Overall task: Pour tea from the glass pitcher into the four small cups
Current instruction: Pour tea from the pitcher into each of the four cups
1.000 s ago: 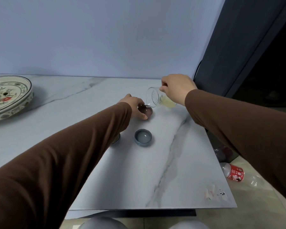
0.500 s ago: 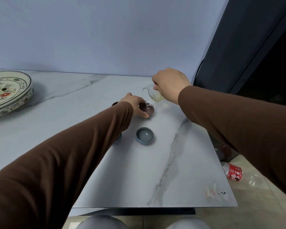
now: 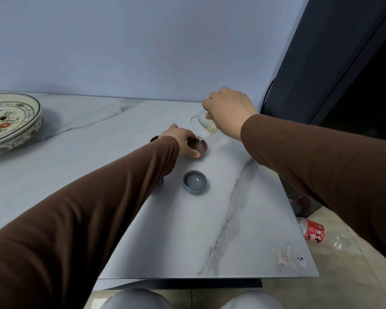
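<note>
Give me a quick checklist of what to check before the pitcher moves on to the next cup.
1. Right hand grips the glass pitcher: ok.
2. Pitcher mouth over the dark red cup, thin stream landing inside: ok.
3. Left hand steadies that cup: ok.
4. Fill level of the dark red cup: cannot tell.
5. Blue cup upright, already holding liquid: ok.
6. Other two cups, mostly hidden behind the left sleeve: cannot tell.

A single head-worn wide-angle view looks forward and down over the marble table (image 3: 221, 219) from its near edge, facing the wall behind the table. It sits close above, both sleeved arms reaching away from the lens.
</note>
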